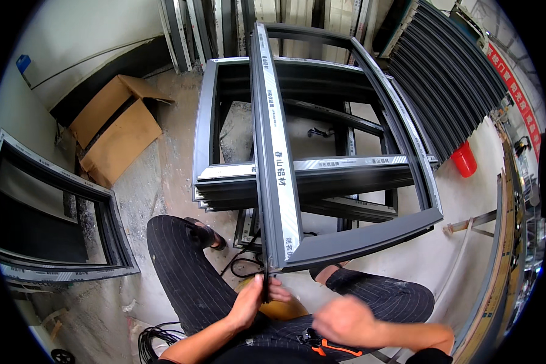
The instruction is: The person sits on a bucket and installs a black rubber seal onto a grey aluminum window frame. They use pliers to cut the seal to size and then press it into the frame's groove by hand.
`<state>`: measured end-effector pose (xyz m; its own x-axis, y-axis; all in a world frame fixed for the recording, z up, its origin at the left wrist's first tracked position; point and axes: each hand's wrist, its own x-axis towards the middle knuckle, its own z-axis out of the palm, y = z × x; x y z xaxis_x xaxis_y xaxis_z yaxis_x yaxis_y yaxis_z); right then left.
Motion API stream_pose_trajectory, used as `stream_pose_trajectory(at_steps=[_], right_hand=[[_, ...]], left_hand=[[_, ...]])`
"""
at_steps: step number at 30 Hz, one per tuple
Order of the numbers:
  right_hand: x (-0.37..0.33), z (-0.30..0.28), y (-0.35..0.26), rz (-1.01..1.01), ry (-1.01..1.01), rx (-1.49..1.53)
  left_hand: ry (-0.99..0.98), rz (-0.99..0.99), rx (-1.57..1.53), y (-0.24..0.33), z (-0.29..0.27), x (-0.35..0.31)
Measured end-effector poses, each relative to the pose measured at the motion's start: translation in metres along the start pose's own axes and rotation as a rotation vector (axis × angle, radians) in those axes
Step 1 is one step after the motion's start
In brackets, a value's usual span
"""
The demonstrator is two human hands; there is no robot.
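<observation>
A large grey window frame point(352, 242) with white protective film leans across a stack of similar frames point(224, 173) before me. At its near left corner my left hand point(250, 301) is closed around a thin black strip point(266, 286), probably a rubber seal, that hangs from the frame's edge. My right hand point(346, 320) is over my lap, its fingers curled and smeared by motion. Whether it holds anything is hidden. Just below it, cutting pliers with orange handles point(340, 348) lie on my lap.
Another window frame point(124, 239) stands at the left by an open cardboard box point(127, 130). Coiled black cord point(155, 343) lies on the floor at lower left. Dark profiles point(446, 73) are stacked at far right above a red bucket point(464, 161). Long bars point(491, 267) line the right side.
</observation>
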<state>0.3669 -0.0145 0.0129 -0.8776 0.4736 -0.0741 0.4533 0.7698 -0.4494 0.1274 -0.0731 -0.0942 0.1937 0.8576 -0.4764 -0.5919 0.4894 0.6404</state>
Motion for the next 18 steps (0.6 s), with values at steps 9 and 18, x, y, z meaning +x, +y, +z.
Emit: stream_pose_trajectory(at_steps=[9, 18], right_hand=[[-0.026, 0.043, -0.046, 0.412, -0.313, 0.185], [-0.019, 0.060, -0.031, 0.423, -0.266, 0.241]], left_hand=[[0.185, 0.121, 0.166, 0.000, -0.007, -0.015], [0.163, 0.115, 0.165, 0.001, 0.000, -0.007]])
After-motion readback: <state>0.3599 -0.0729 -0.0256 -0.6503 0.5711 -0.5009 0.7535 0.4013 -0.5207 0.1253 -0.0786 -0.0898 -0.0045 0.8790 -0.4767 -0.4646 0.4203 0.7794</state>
